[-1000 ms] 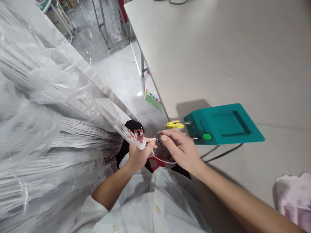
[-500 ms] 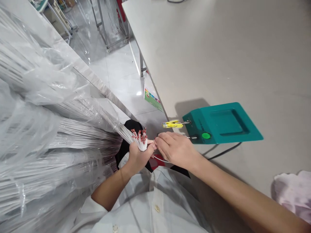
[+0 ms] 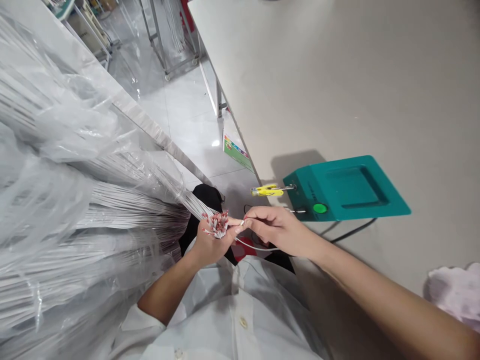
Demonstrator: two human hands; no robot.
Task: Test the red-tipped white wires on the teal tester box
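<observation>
My left hand [image 3: 204, 245] is closed around a bundle of thin white wires [image 3: 217, 227] whose bare coppery-red ends point up out of the fist. Its thumb and index finger pinch a single white wire end [image 3: 242, 223]. My right hand [image 3: 277, 227] meets them there, its thumb and forefinger closed on the reddish tip of that wire. A thin white length of wire [image 3: 258, 248] curves beneath my right hand. Just beyond it on the table is a green device [image 3: 337, 192] with a round green button [image 3: 320, 208], and a yellow clip [image 3: 268, 190] on a metal prong.
Long white wire bundles [image 3: 131, 200], partly wrapped in clear plastic [image 3: 67, 125], fill the left side. The grey table [image 3: 337, 90] spans the right. A pinkish-white cloth [image 3: 455, 290] lies at its lower right. Dark cable [image 3: 354, 232] runs under the device.
My right hand has turned and its fingers have drawn into a pinch at the wire end. The bundle in my left hand has tilted, its copper ends now facing me more.
</observation>
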